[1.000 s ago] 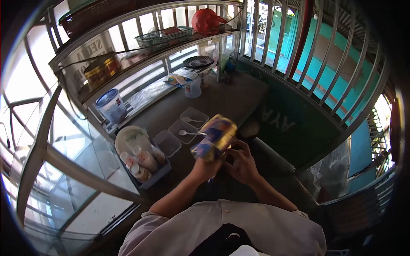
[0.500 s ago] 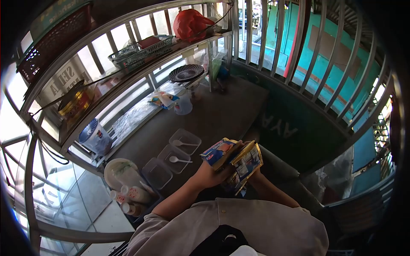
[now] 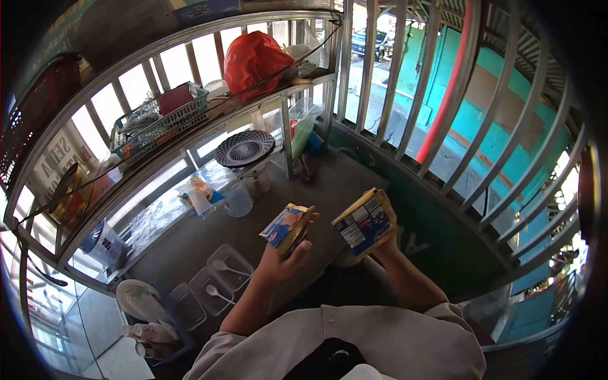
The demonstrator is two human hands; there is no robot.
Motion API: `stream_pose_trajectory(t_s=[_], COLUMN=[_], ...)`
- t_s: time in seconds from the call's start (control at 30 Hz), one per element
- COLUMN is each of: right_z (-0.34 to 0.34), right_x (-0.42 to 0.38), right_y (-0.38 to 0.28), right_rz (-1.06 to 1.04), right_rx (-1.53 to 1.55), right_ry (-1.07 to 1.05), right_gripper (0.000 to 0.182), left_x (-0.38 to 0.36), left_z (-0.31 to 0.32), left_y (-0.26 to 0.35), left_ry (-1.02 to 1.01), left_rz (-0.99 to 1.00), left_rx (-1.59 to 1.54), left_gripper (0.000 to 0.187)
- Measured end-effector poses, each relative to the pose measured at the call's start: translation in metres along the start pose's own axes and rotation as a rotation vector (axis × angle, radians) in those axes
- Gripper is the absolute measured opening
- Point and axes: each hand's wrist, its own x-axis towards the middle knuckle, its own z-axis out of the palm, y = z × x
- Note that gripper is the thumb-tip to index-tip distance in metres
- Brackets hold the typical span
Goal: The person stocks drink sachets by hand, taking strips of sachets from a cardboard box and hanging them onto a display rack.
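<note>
My left hand (image 3: pixel 286 254) is closed around a blue-and-yellow packet (image 3: pixel 284 227) with an orange picture on its face, and the thumb lies along its near side. To the right, my right hand (image 3: pixel 390 235) grips a second packet (image 3: pixel 362 227) by its outer edge; this one has gold edges and dark blue printed panels. A gap separates the two packets, and both are held up over the near edge of the dark counter (image 3: pixel 278 196). What is inside them does not show.
Clear plastic tubs (image 3: pixel 229 269) with white spoons stand at the left front, near paper cups (image 3: pixel 152 332) and a white plate (image 3: pixel 136 299). Farther back are a clear cup (image 3: pixel 238 200) and a dark woven tray (image 3: pixel 244 149). A red plastic bag (image 3: pixel 256 63) sits on the shelf.
The packets, close together before, are now apart: my left hand has moved left with one, and my right hand has tilted the other. The camera view has shifted to the right.
</note>
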Motion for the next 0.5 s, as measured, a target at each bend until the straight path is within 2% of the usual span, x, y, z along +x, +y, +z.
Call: stream_pose_trajectory(t_s=[0.07,0.13,0.17,0.23,0.3,0.37,0.4,0.43,0.47,0.5], right_z=[-0.019,-0.026,-0.025,-0.017,-0.017,-0.013,-0.005,-0.001,0.003,0.009], right_x=[0.011,0.025,0.032,0.066,0.109,0.169,0.197,0.226,0.26,0.281], right_y=[0.056,0.109,0.123,0.142,0.167,0.136,0.121,0.12,0.136,0.139], right_rz=[0.049,0.164,0.18,0.237,0.056,-0.301,-0.196,-0.193,-0.384,-0.349], right_rx=[0.019,0.033,0.041,0.755,0.222,-0.537,-0.434,-0.416,-0.409,-0.361], right_ry=[-0.003,0.145,0.144,0.217,0.179,0.088,0.115,0.12,0.166,0.205], right_gripper=[0.062,0.06,0.06,0.041,0.043,0.042,0.033,0.022,0.016,0.014], left_x=[0.009,0.016,0.018,0.019,0.025,0.028,0.028,0.029,0.027,0.024], left_z=[-0.007,-0.017,-0.024,-0.036,-0.048,-0.059,-0.062,-0.061,-0.062,-0.063], left_y=[-0.011,-0.016,-0.016,-0.02,-0.029,-0.031,-0.031,-0.031,-0.028,-0.025], left_ry=[0.032,0.106,0.113,0.152,0.209,0.223,0.225,0.257,0.275,0.295], left_rz=[-0.017,-0.048,-0.047,-0.071,-0.022,-0.026,-0.025,0.005,0.0,-0.027], left_rx=[0.029,0.008,0.031,0.002,-0.025,0.045,0.125,0.099,0.111,0.114], left_gripper=[0.063,0.053,0.055,0.055,0.054,0.053,0.053,0.051,0.051,0.053])
